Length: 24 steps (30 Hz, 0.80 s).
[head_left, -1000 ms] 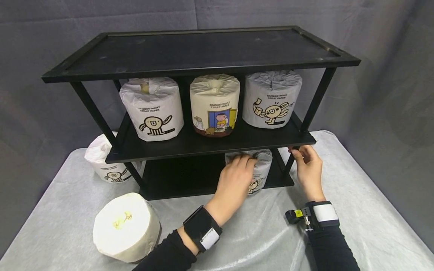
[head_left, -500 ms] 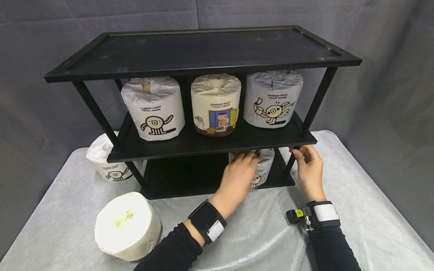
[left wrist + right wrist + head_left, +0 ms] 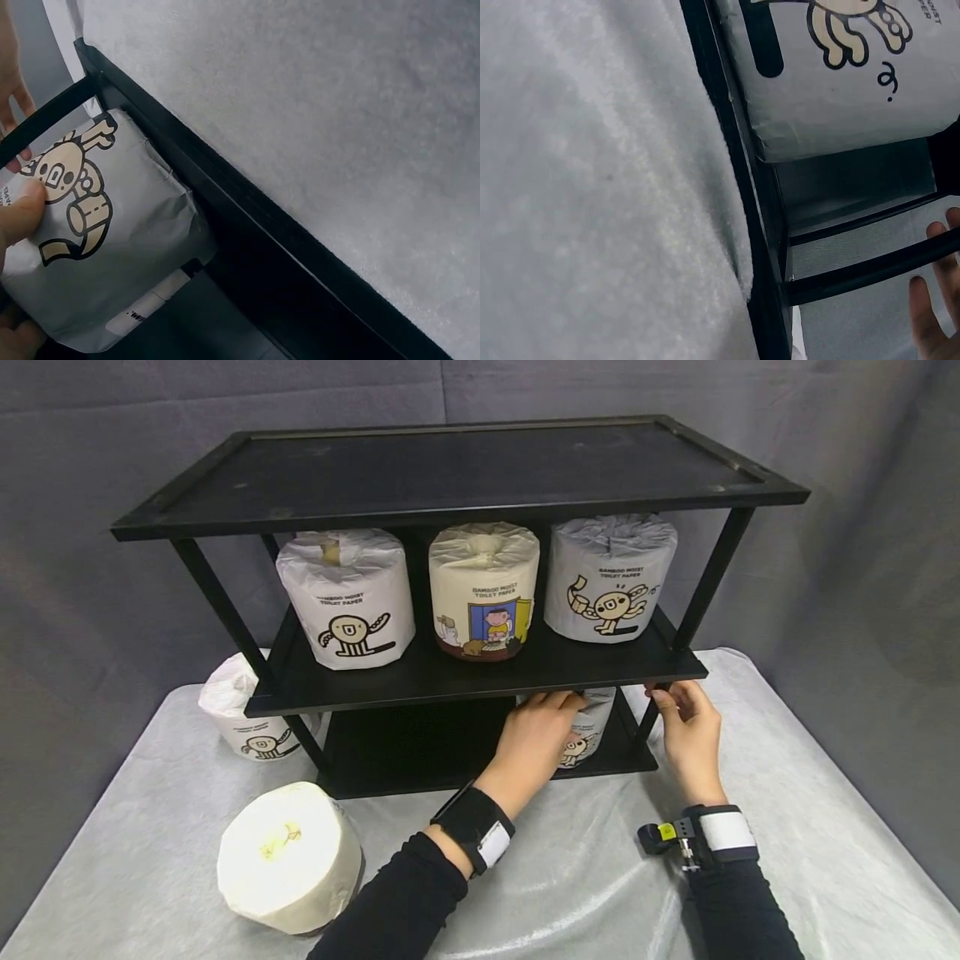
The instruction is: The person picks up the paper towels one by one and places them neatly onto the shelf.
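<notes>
My left hand (image 3: 536,735) grips a white-wrapped toilet paper roll (image 3: 588,727) at the right end of the rack's bottom shelf (image 3: 420,743). The middle shelf's front edge hides the roll's top. In the left wrist view, my thumb presses the printed side of this roll (image 3: 142,210), and other fingers reach round its far side. At the rack's right front, my right hand (image 3: 688,727) holds the black post (image 3: 862,271) just under the middle shelf. Its fingers (image 3: 936,231) pass behind the post in the right wrist view.
On the middle shelf stand three wrapped rolls: left (image 3: 348,602), centre (image 3: 483,593), right (image 3: 611,581). Another roll (image 3: 247,718) lies beyond the rack's left post. A larger plain white roll (image 3: 288,860) sits front left on the grey cloth (image 3: 577,877).
My left hand has pushed the roll further back on the bottom shelf, so more of its top is under the middle shelf. The right hand stays at the post. The head view shifts slightly.
</notes>
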{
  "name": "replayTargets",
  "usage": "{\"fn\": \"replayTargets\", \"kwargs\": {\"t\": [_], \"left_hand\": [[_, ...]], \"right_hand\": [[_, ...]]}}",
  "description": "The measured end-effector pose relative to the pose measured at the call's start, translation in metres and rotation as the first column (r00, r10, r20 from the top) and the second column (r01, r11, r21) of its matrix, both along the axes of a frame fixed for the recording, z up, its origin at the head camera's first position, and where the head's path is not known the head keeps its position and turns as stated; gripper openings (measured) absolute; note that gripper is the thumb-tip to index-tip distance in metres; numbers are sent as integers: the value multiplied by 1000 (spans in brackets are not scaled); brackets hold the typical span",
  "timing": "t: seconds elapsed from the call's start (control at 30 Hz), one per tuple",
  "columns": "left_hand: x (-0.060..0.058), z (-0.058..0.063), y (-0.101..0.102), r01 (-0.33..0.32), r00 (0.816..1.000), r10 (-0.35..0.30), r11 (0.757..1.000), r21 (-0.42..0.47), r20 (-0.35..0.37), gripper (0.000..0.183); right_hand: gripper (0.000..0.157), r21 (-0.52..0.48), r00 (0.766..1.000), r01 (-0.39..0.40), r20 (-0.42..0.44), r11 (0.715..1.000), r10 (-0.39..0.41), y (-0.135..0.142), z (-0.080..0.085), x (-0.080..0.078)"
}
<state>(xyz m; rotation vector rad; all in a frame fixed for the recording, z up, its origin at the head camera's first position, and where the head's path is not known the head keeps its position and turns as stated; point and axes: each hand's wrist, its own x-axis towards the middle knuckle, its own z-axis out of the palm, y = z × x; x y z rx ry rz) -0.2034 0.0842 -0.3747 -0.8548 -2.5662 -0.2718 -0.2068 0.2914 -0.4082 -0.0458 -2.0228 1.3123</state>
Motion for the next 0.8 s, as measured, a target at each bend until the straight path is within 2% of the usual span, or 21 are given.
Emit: {"fn": "replayTargets", "kwargs": {"t": [0.23,0.6,0.8], "left_hand": [[-3,-2,7,-17,1000,17,1000,8,-22,39],[-4,-3,16,-29,999,30,999,35,-19,36],[-3,-1,18,-17,1000,16,998,54,20,36]], "right_hand": [[22,-9,1000,-10,-5,1000,10,1,0,0],[20,-11,1000,-7,-11,1000,7,4,-2,-1],[21,-4,1000,6,-6,1000,-6,2,0,-1]]}}
